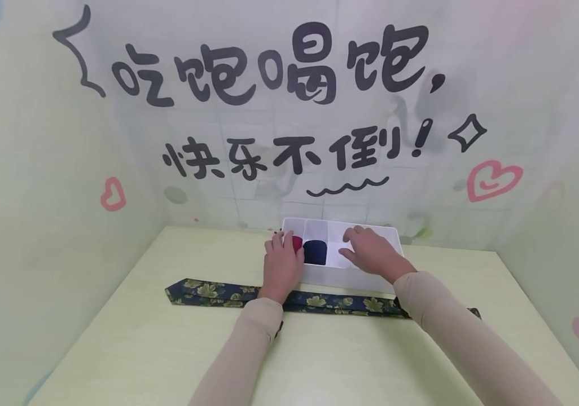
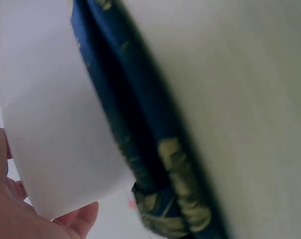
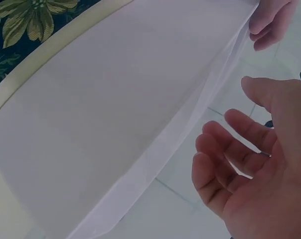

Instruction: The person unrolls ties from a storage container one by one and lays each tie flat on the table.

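A white divided box (image 1: 342, 276) stands at the back of the table, with a rolled-up dark blue cloth item (image 1: 315, 252) in one compartment. A red item (image 1: 297, 243) shows in the leftmost compartment, partly covered by my left hand (image 1: 283, 268). That hand grips the box's left end, thumb over the top edge and other fingers (image 2: 83, 219) past the end wall. My right hand (image 1: 373, 252) hovers over the large right compartment, fingers loosely bent and holding nothing. In front of the box lies a dark blue necktie (image 1: 315, 301) with yellow-green flowers, laid lengthwise under both wrists.
The pale table (image 1: 320, 361) ends at a printed curtain (image 1: 249, 208) close behind the box. More curtain panels enclose the left and right sides. The necktie's wide tip points left, and its other end reaches past my right forearm.
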The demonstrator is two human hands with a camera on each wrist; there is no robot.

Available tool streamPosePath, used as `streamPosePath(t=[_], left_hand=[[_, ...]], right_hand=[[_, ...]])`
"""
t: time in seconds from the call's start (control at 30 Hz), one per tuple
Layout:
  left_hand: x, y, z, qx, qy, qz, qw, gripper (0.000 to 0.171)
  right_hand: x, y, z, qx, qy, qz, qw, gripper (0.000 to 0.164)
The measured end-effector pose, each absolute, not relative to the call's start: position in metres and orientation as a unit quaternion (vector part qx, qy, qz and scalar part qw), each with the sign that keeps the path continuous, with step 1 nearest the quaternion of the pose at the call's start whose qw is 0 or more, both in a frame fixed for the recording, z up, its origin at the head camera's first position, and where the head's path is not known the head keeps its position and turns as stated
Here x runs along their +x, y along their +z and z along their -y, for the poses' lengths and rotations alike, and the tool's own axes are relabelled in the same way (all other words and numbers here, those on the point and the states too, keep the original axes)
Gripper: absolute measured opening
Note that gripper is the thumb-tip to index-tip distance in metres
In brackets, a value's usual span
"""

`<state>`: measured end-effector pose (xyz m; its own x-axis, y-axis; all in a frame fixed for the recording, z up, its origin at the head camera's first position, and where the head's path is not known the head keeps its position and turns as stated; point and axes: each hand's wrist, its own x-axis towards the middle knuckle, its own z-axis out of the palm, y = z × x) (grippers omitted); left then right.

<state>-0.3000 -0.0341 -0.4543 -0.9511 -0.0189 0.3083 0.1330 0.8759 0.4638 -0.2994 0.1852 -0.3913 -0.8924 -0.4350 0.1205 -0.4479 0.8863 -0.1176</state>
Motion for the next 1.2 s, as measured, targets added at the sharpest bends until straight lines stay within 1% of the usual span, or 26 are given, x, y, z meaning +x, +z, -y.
streamPosePath(t=[0.3,0.43,0.57,0.7,0.9,1.03,1.2], left_hand=[[-0.298,-0.459,0.031,-0.032,-0.19,0.969,0.155,0.055],[-0.299,-0.46,0.029,-0.032,-0.187,0.97,0.155,0.055],[-0.3,-0.461,0.03,-0.031,-0.184,0.97,0.156,0.054],[-0.3,-0.462,0.033,-0.029,-0.184,0.969,0.162,0.054],[-0.299,-0.464,0.035,-0.029,-0.193,0.966,0.167,0.052],[-0.298,-0.463,0.035,-0.027,-0.2,0.966,0.164,0.051],[-0.297,-0.463,0.034,-0.03,-0.212,0.963,0.165,0.05]], right_hand=[[-0.323,-0.396,-0.158,0.268,0.053,0.961,0.042,0.036],[-0.332,-0.396,-0.146,0.278,0.056,0.959,0.012,0.038],[-0.34,-0.396,-0.134,0.288,0.06,0.955,-0.025,0.035],[-0.343,-0.398,-0.125,0.288,0.059,0.954,-0.057,0.031],[-0.348,-0.409,-0.119,0.287,0.064,0.953,-0.07,0.027],[-0.351,-0.417,-0.116,0.275,0.076,0.955,-0.079,0.028],[-0.355,-0.42,-0.11,0.231,0.082,0.965,-0.091,0.031]])
